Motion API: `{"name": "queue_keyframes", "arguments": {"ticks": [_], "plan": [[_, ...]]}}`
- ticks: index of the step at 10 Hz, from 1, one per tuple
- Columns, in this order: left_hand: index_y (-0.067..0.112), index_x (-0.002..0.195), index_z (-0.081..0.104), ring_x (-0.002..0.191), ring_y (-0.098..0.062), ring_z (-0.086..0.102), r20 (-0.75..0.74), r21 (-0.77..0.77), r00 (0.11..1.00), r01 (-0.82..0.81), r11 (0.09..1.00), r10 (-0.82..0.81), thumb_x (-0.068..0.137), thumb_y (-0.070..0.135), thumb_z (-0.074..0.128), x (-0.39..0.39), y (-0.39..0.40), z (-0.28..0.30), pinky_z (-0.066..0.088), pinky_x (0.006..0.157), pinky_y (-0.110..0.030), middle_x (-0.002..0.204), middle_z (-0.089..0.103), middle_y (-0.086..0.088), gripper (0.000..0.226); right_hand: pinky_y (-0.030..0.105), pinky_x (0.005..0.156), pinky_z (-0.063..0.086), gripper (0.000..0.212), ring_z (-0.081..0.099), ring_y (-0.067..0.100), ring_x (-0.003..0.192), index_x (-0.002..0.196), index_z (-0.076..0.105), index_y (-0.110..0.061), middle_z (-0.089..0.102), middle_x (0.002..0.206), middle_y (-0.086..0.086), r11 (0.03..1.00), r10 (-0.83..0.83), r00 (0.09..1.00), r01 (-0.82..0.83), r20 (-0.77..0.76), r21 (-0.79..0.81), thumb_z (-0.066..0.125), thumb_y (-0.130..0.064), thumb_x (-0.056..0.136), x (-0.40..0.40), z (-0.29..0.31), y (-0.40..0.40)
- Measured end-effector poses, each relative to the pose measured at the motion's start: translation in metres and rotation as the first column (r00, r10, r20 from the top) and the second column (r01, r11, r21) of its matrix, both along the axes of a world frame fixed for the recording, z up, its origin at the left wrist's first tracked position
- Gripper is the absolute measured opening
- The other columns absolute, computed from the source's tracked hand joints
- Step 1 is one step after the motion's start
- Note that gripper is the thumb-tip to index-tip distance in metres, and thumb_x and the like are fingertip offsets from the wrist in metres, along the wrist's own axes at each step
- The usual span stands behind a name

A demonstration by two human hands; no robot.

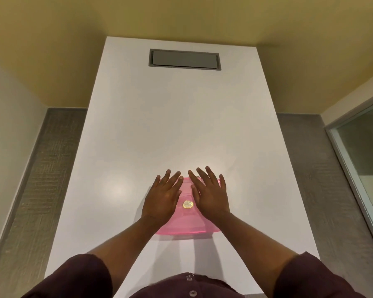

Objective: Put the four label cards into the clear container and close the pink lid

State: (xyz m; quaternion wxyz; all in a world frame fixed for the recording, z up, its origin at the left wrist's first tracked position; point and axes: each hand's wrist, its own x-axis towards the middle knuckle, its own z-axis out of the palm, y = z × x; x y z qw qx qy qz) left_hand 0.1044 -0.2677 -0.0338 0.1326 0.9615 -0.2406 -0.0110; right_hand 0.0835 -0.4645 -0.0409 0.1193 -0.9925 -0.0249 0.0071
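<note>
On the near half of the long white table (pixel 181 125), a little toward the person from its middle, sits the pink lid (pixel 186 220). It is the one landmark worth steering by. Both hands lie flat on top of it, palms down and fingers spread: the left hand (pixel 163 197) over the lid's left part, the right hand (pixel 210 196) over its right part, fingertips reaching just past its far edge. Neither hand grasps anything; they are splayed wide and simply rest or press. Between the two palms a small round gold sticker (pixel 187 204) shows on the lid's top.

Flat, spread palms look like the way someone seats a snap-on cover, spreading the push so that it goes down evenly rather than tipping at one corner. My guess is that this is the closing press, or a last check of it.

The clear container must be under the lid, but I cannot see its walls from here, and no label cards lie anywhere on the table around the lid, so they are probably inside already, though the pink plastic hides them. Well beyond the lid, near the table's far end, a grey recessed panel (pixel 184 59) is set into the surface. Dark sleeves (pixel 84 276) frame the near edge.
</note>
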Motion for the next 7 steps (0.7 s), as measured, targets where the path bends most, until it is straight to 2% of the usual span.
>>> {"name": "queue_keyframes", "arguments": {"ticks": [1,2,4,5,7], "plan": [[0.023,0.154,0.036,0.153,-0.025,0.021,-0.136,0.041,0.991,0.009,0.999,-0.004,0.105,0.030,0.035,-0.001,0.004,0.005,0.023,0.123,-0.047,0.164,0.028,0.005,0.049,0.059,0.122,0.022,0.050,0.014,0.021,0.158,0.157,0.028,-0.043,0.031,0.166,-0.005,0.999,0.025,0.996,-0.027,-0.085,-0.026,0.029,-0.044,0.107,0.002,0.007,-0.001],[0.028,0.158,0.021,0.156,-0.019,0.009,-0.194,0.057,0.981,0.020,0.998,-0.008,0.106,0.037,0.028,0.001,0.009,0.010,0.009,0.126,-0.043,0.167,0.013,0.008,0.054,0.061,0.123,0.018,0.055,0.003,0.023,0.159,0.160,0.018,-0.039,0.014,0.171,-0.006,0.996,0.067,0.982,-0.076,-0.175,-0.046,0.020,-0.047,0.106,0.005,0.012,-0.003],[0.018,0.160,0.006,0.156,-0.020,-0.001,-0.207,0.130,0.969,-0.110,0.985,0.135,0.104,0.047,0.026,0.011,0.017,0.032,0.002,0.126,-0.039,0.169,0.000,0.001,0.067,0.057,0.126,0.010,0.071,-0.008,0.025,0.159,0.163,0.005,-0.029,-0.004,0.172,-0.004,0.991,0.125,0.945,-0.135,-0.302,-0.013,0.026,-0.060,0.103,0.009,0.036,-0.015],[0.013,0.160,0.003,0.156,-0.022,-0.005,-0.164,0.168,0.968,-0.160,0.973,0.187,0.103,0.051,0.027,0.029,0.016,0.058,0.002,0.127,-0.040,0.169,-0.005,-0.003,0.072,0.054,0.127,0.008,0.076,-0.010,0.023,0.158,0.163,0.003,-0.025,-0.008,0.172,-0.004,0.990,0.134,0.946,-0.143,-0.296,-0.007,0.028,-0.063,0.102,0.023,0.061,-0.022],[0.011,0.159,0.006,0.156,-0.025,-0.004,0.021,0.153,0.984,-0.176,0.972,0.175,0.102,0.051,0.028,0.082,0.010,0.129,0.004,0.127,-0.042,0.169,-0.004,-0.007,0.074,0.056,0.126,0.009,0.085,-0.010,0.024,0.159,0.163,0.003,-0.019,-0.006,0.172,0.000,0.991,0.110,0.988,-0.117,-0.108,-0.060,0.029,-0.069,0.099,0.076,0.133,-0.031]]}}
